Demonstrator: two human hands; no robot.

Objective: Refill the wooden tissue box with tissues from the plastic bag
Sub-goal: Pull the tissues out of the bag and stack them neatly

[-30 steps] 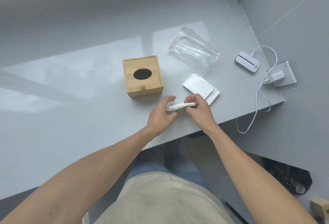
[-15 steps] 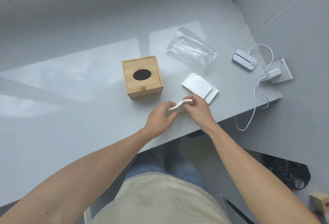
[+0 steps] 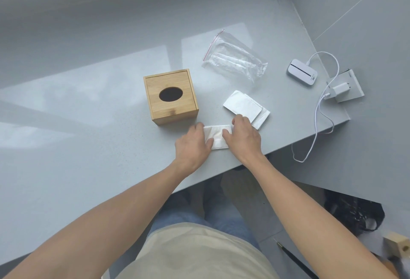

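Your left hand (image 3: 192, 143) and right hand (image 3: 243, 137) were both pressed down on a small stack of tissues (image 3: 217, 136) lying flat on the grey tabletop (image 3: 88, 156), near its front edge. The left hand covered the stack's left end, the right hand its right end, fingers spread and laid flat rather than curled around it; the middle of the stack showed between them.

The wooden tissue box (image 3: 170, 100) stood upright just beyond your left hand, apart from it, with its lid on and the dark oval opening facing up. To the right of the box and touching the far side of your right hand lay a second pile of tissues (image 3: 245, 108), its sheets fanned slightly out of line. Farther off, beyond that pile, the clear plastic bag (image 3: 234, 60) with its red zip strip lay flat and looked empty.

At the right end of the tabletop sat a small white device (image 3: 302, 75), and beside it a white charger (image 3: 338, 90) plugged into a socket plate, its cable (image 3: 315, 128) trailing over the edge.
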